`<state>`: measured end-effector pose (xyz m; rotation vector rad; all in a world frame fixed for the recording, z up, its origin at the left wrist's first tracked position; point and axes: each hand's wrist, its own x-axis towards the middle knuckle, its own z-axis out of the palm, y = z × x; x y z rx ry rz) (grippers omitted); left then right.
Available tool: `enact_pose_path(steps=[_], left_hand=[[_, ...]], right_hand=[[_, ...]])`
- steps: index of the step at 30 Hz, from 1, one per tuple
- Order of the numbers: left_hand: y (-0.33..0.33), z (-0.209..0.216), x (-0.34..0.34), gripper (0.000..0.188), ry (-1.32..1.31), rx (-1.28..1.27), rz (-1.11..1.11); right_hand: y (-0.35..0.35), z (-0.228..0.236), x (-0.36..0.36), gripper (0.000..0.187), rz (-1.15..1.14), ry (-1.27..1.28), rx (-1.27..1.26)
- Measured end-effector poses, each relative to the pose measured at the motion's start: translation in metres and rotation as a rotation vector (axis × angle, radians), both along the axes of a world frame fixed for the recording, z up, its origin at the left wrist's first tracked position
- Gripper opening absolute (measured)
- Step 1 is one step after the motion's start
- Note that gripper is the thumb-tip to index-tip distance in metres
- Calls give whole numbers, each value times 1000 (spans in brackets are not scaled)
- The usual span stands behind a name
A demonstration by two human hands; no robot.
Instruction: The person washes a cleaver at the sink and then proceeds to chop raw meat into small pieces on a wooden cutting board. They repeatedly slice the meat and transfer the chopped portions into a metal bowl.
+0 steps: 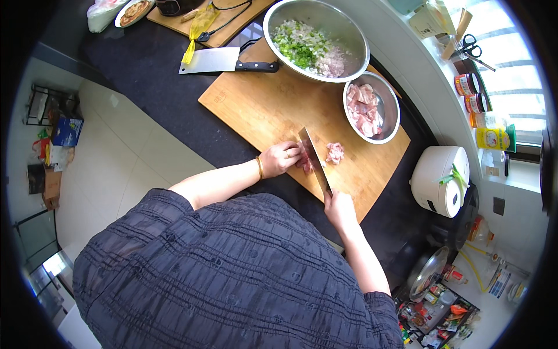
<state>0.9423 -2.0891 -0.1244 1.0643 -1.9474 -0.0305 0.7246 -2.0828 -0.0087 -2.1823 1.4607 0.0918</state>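
My right hand (340, 208) grips the handle of a kitchen knife (314, 158), whose blade stands on edge over the wooden cutting board (256, 104). Left of the blade, my left hand (281, 158) presses with curled fingers on a piece of raw meat (304, 163), partly hidden by the fingers and the knife. A small heap of cut meat (335, 153) lies just right of the blade. On the board's far right side stands a metal bowl (397, 119) with larger raw meat pieces (364, 107).
Beyond the board, a large steel bowl (363, 43) holds chopped green and white vegetables and minced meat. A cleaver (215, 60) lies at the board's far left corner. To the right are a white rice cooker (433, 174) and a glass lid (429, 272). Jars (465, 85) line the windowsill.
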Motion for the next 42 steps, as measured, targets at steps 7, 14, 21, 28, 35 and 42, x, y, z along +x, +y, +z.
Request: enact_pose_path(steps=[7, 14, 21, 28, 35, 42], left_hand=[[-2, 7, 1, 27, -7, -37, -30], [-2, 1, 0, 26, 34, 18, -28], [-1, 5, -2, 27, 34, -20, -27], [3, 0, -2, 27, 38, 30, -40], [6, 13, -1, 26, 42, 66, 10], [6, 1, 1, 31, 10, 73, -9]], right_hand=[[-11, -9, 10, 19, 51, 66, -4], [-35, -27, 49, 17, 5, 2, 9], [-11, -28, 3, 14, 31, 29, 37], [-37, -28, 46, 19, -64, -89, 109], [-24, -3, 10, 24, -136, -112, -22], [-2, 4, -1, 21, 22, -21, 2]])
